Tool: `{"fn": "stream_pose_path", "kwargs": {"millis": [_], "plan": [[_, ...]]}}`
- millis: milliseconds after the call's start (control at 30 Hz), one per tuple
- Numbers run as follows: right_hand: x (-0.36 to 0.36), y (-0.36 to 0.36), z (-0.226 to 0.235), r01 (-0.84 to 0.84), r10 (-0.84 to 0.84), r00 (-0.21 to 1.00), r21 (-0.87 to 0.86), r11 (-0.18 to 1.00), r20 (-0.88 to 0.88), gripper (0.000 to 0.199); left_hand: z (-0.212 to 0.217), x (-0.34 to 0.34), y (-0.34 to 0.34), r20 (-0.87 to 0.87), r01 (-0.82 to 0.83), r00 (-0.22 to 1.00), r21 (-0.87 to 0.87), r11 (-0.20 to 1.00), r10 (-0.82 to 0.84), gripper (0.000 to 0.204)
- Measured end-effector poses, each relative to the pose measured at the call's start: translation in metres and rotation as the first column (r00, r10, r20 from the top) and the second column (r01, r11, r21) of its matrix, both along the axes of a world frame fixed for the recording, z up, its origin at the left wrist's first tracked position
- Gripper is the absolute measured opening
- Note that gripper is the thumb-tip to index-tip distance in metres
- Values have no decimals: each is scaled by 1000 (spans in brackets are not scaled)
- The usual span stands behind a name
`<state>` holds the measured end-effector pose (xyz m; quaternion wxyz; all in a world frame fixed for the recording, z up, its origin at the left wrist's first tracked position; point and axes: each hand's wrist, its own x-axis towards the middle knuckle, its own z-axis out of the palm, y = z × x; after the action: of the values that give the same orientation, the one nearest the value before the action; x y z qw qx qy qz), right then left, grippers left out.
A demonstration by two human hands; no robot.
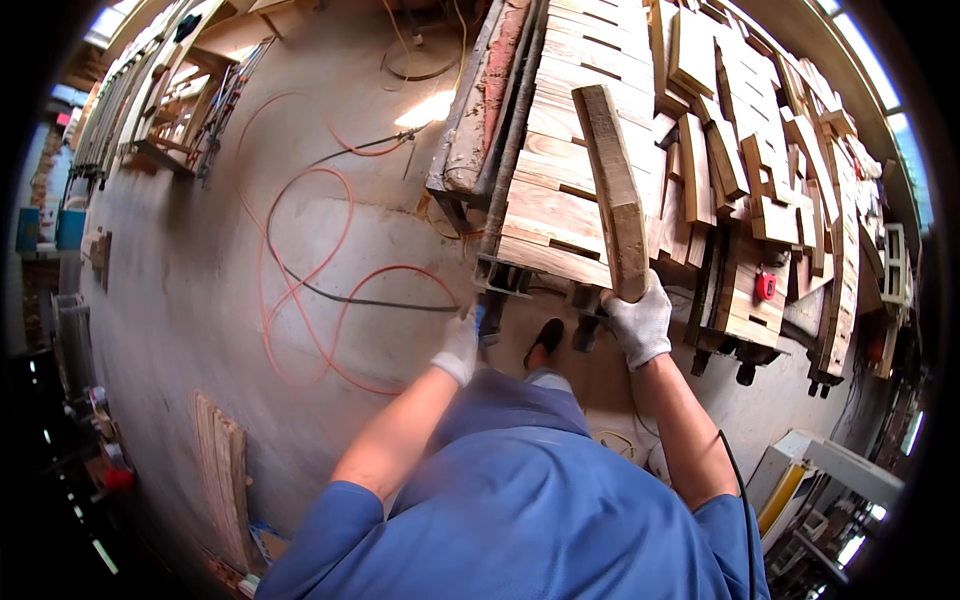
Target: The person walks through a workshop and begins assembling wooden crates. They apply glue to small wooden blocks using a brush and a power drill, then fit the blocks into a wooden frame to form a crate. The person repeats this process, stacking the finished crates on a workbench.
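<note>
My right hand point(640, 318), in a white work glove, is wrapped round the near end of a thick wooden bar point(612, 190). The bar slants away from me over a panel of glued wood strips point(555, 185) lying on a metal clamp rack. My left hand point(459, 346), gloved too and a little blurred, is closed beside the rack's near left corner. A blue and dark piece point(482, 318) shows at its fingers, but what it is I cannot make out.
Orange and dark hoses point(345, 298) loop over the concrete floor point(180, 330) at left. More clamp racks at right carry loose wood blocks point(698, 170) and a red tape measure point(766, 286). Boards point(222, 470) stand at lower left; a machine point(800, 480) is at lower right.
</note>
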<state>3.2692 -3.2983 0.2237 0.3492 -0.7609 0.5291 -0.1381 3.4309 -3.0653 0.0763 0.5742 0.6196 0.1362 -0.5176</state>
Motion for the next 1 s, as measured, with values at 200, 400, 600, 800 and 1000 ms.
{"fn": "stream_pose_path", "kwargs": {"millis": [200, 400, 600, 800, 1000], "plan": [[-48, 54, 29, 163, -135, 983, -243, 956, 128, 48, 50, 11, -1, 655, 401, 321, 560, 725, -684, 65], [-134, 149, 16, 211, -207, 977, -160, 964, 41, 47, 30, 20, 1, 481, 530, 627, 313, 788, -612, 44], [-201, 244, -5, 328, -287, 932, 173, 929, -223, 48, -11, 33, 18, -400, -37, 903, -439, 898, -158, 27], [-246, 311, -38, 398, -278, 910, 458, 795, -309, 50, -18, 57, 19, 172, 125, 979, -91, 988, -108, 36], [-240, 315, -65, 386, -234, 908, 476, 790, -348, 52, 86, 92, -29, 925, 365, 335, 46, 930, -177, 37]]}}
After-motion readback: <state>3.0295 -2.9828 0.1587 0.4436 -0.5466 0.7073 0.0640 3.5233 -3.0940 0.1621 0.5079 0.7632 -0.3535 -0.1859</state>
